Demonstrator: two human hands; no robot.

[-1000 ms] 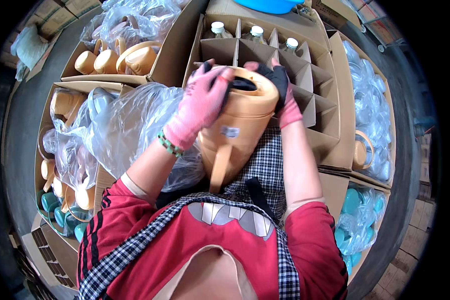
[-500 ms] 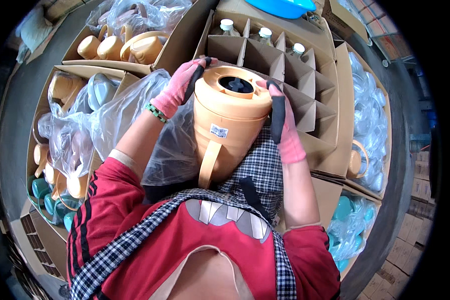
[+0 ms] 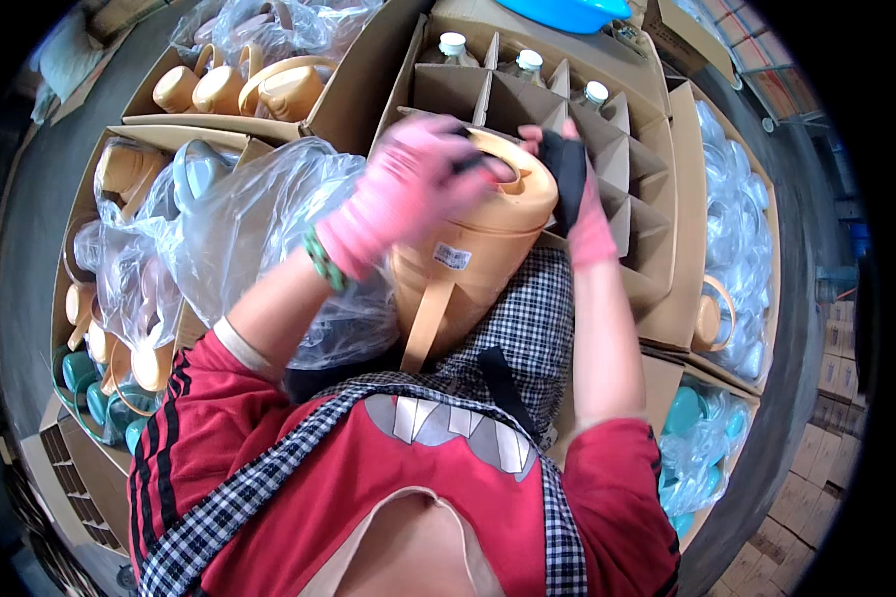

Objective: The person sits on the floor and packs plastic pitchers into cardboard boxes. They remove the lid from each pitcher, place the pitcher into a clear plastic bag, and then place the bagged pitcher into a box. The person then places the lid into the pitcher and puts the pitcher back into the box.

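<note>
A peach-coloured plastic jug [image 3: 463, 244] with a lid and a long handle rests upright but tilted against my checked apron. The handle points towards me, below a small white label. My left hand [image 3: 408, 184], in a pink glove with black fingertips, reaches across the left part of the lid; it is smeared by motion, so I cannot tell how its fingers close. My right hand [image 3: 575, 184], gloved alike, curls against the right side of the lid rim. The lid's central opening is mostly hidden by my left hand. A clear plastic bag [image 3: 343, 308] lies bunched to the jug's left.
Ahead stands a divided carton [image 3: 657, 259] with a few white-capped bottles [image 3: 528, 65] in its far cells. Open cartons at left hold peach cups [image 3: 219, 92] and bagged jugs. Right-hand cartons hold bagged clear items [image 3: 737, 229] and green ones [image 3: 682, 413]. A blue basin [image 3: 567, 12] sits at the back.
My left hand has swung from the lid's far left edge to over the lid, towards me. My right hand has shifted slightly right. The jug's top has tipped a little to the right.
</note>
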